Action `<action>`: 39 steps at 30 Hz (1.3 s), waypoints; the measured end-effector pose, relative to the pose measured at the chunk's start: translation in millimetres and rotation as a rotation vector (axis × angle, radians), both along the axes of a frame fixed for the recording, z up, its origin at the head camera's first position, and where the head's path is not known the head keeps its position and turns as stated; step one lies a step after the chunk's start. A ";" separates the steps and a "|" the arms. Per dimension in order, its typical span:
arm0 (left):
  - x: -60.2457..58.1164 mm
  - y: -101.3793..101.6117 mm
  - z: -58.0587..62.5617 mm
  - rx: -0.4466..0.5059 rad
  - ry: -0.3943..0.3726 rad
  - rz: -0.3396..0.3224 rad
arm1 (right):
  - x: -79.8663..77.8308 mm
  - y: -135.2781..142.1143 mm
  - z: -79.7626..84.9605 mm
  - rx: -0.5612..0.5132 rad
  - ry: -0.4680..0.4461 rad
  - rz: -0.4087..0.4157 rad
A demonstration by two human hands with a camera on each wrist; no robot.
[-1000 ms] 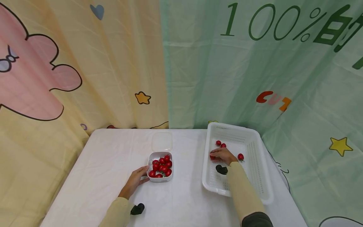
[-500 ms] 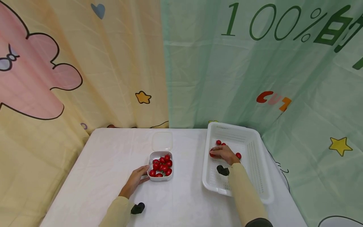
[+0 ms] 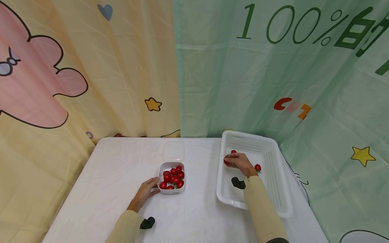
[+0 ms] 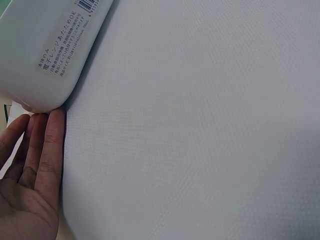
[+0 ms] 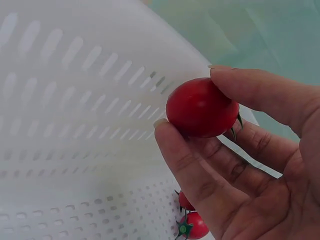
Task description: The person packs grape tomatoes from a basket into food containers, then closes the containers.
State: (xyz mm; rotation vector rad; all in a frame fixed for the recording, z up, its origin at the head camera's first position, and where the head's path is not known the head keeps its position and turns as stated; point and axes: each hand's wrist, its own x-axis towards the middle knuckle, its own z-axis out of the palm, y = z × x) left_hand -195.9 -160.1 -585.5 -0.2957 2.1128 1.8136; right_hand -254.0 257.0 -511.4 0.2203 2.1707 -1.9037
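A red cherry tomato [image 5: 200, 107] with a green stem is pinched between the thumb and fingers of my right hand [image 3: 242, 164], inside the white perforated basket [image 3: 224, 189] near its left wall. Two more tomatoes [image 5: 198, 226] lie below that hand in the right wrist view, on the basket floor. My left hand [image 3: 143, 195] touches the left side of a small white lidless container [image 3: 171, 191], its fingers fairly straight against the wall. Inside the container sit several cherry tomatoes [image 3: 173, 178]. Printed text shows on the container's side in the left wrist view.
A translucent lid [image 3: 173, 151] lies on the white tablecloth [image 3: 121, 162] behind the container. Another tomato [image 3: 257, 167] rests in the basket, to the right of my right hand. Printed curtains [image 3: 206, 84] hang behind the table and at its sides.
My right hand has moved slightly up and away in the head view, with the tomato in its fingers. The left hand and the container stay in place.
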 end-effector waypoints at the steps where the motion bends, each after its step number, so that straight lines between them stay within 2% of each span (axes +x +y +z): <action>1: 0.1 0.0 -0.1 -0.001 0.000 0.002 | 0.4 -0.7 1.4 0.004 0.008 -0.003; 9: -1.4 0.3 -1.1 0.001 -0.008 0.019 | 3.0 -7.6 16.3 -0.009 0.057 0.005; 16: 1.0 -1.0 -1.0 -0.013 -0.013 0.020 | 4.1 -20.6 25.6 -0.070 0.096 0.025; 28: 0.4 -0.1 -2.5 -0.015 -0.007 0.031 | 1.7 -55.4 28.1 -0.127 0.095 0.100; 39: 0.8 -0.3 -1.9 0.006 -0.003 0.015 | -3.1 -101.5 18.5 -0.043 0.083 0.208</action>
